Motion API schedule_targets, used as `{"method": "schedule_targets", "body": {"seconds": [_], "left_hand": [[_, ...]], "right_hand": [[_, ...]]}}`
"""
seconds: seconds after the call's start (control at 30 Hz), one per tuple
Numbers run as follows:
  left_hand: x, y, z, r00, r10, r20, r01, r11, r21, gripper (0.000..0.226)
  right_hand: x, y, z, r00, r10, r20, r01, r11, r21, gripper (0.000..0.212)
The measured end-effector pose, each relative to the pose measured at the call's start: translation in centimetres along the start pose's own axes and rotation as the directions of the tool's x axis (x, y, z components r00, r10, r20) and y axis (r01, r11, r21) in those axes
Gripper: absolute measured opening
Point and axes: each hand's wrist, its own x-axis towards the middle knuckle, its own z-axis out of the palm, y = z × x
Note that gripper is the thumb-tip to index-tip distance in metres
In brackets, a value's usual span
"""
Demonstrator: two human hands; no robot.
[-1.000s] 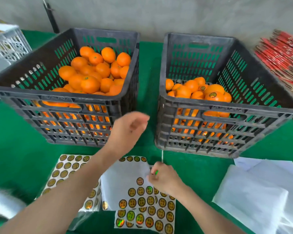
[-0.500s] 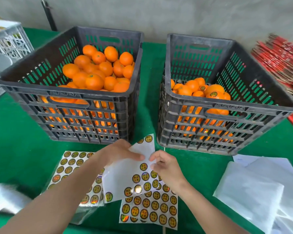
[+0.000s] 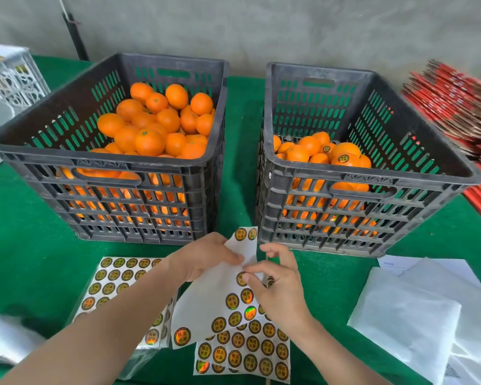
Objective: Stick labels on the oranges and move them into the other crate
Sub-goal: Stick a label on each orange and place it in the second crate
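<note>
**Peel in progress: label sits at the right fingertips, fruit up-left**

- left hand (image 3: 203, 262): fingers curled, pinching the upper part of the label sheet (image 3: 211, 301) and holding it off the green table (image 3: 25, 259).
- right hand (image 3: 281, 290): thumb and forefinger closed on one label (image 3: 241, 279) at the sheet's right edge, just below the left-hand pinch. Can't tell if the label has lifted off the backing.
- Sheet's long axis runs from bottom centre up toward the gap between the crates. It's mostly bare backing, with labels left along the right side and the bottom.
- Unlabelled oranges (image 3: 150, 140) are piled in the source crate (image 3: 109, 162), upper left of frame. That's up and left of both hands, and the left hand is nearer.
- Target crate (image 3: 372, 180), upper right, already holds labelled oranges (image 3: 344, 158). The right hand is nearer to it.
- My read: once the label is free, the left hand has to drop the sheet and reach up-left for fruit while the right brings the label over.
- Risk: the label curls or sticks to a fingertip.
- Also there: spare sheets (image 3: 242, 351) under the hands and white paper (image 3: 400, 323) at lower right.
</note>
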Motion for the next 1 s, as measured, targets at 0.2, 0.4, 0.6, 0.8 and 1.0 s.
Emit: {"method": "schedule_targets", "body": {"seconds": [0.2,0.4,0.6,0.8,1.0], "left_hand": [[0.8,-0.3,0.4,0.999,-0.032,0.009,0.032,0.997,0.066,0.016],[0.1,-1.3,1.6,0.988,0.127,-0.091,-0.018,0.673,0.740,0.062],[-5.9,2.9,-2.2,0.152,0.943,-0.295,-0.555,0.328,0.764,0.023],[-5.1,9.7,-11.8,0.220,0.798,-0.561,-0.134,0.594,0.793,0.016],[-3.4,9.6,-14.0,0.453,0.638,-0.622,-0.051,0.715,0.697,0.018]], "right_hand": [[-0.6,-0.1,-0.2,0.958,-0.278,-0.067,0.270,0.958,-0.099,0.012],[0.9,-2.9,-2.0,0.964,-0.220,-0.149,0.235,0.968,0.091,0.003],[6.0,-8.1,-3.4,0.908,-0.342,-0.242,0.385,0.909,0.161,0.010],[16.2,-13.7,-1.3,0.895,-0.445,-0.013,0.446,0.895,0.014,0.030],[27.8,-16.0,4.6,0.726,-0.070,0.684,0.546,0.664,-0.511,0.051]]}}
